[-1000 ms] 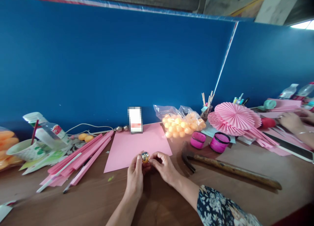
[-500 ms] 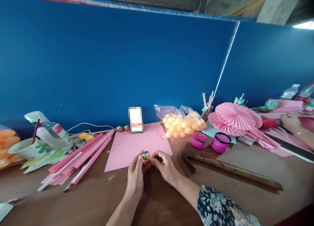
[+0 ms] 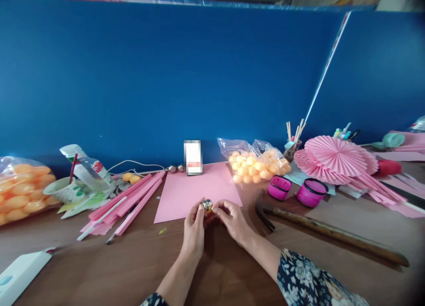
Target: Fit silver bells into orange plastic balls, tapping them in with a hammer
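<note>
A shiny metal ball, reflecting gold on its lower side, is held up between my two hands just past the near edge of a pink sheet of paper. My left hand grips it from the left, thumb against its side. From the right, my right hand has thumb and forefinger pinched at the ball's lower edge; its other fingers are curled. Two similar metal balls lie behind the sheet, beside an upright white blurred-out object.
A hammer lies right of my hands, near two magenta rings. Behind are a bag of orange balls and pink paper fans. To the left are pink paper strips, a paper cup and another orange-ball bag.
My view has turned left, so everything sits further right, and the co-worker's hand has left the picture. Both hands keep nearly the same hold on the metal ball.
</note>
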{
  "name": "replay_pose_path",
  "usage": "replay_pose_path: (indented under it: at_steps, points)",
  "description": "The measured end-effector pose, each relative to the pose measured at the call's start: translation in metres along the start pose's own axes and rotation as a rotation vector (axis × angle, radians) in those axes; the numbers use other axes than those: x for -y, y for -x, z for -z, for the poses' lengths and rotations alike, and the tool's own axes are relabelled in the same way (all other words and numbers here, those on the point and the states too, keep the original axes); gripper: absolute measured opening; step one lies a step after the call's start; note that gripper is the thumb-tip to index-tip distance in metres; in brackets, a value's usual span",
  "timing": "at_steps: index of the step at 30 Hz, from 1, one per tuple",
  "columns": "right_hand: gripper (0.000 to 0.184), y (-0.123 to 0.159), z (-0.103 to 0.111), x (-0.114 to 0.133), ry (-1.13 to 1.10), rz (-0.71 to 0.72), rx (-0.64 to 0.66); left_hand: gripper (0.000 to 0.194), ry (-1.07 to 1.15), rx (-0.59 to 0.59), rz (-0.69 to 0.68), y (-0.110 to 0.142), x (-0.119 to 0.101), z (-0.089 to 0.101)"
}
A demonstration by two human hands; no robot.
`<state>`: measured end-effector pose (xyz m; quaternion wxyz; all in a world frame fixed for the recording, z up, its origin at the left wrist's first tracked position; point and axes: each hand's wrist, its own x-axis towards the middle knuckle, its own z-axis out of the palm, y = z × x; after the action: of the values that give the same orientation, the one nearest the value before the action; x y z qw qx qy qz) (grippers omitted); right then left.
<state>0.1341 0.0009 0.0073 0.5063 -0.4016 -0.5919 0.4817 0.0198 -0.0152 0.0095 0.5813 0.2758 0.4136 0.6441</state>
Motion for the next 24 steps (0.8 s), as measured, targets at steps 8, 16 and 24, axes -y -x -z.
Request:
replay_pose_path:
  at_steps: [8, 16, 24]
  points:
    - [0.019, -0.0010, -0.0003, -0.0031, -0.023, -0.018, 0.018, 0.042, 0.018, 0.031, 0.012, 0.0012, -0.0021, -0.0011]
    - [0.020, -0.0004, -0.0004, -0.0023, -0.028, -0.030, 0.026, 0.041, 0.003, 0.031, 0.005, 0.0019, -0.0026, -0.0013]
    - [0.022, -0.0006, -0.0003, 0.0002, -0.040, -0.019, 0.019, 0.044, 0.014, 0.038, -0.013, 0.0003, -0.0007, -0.0001]
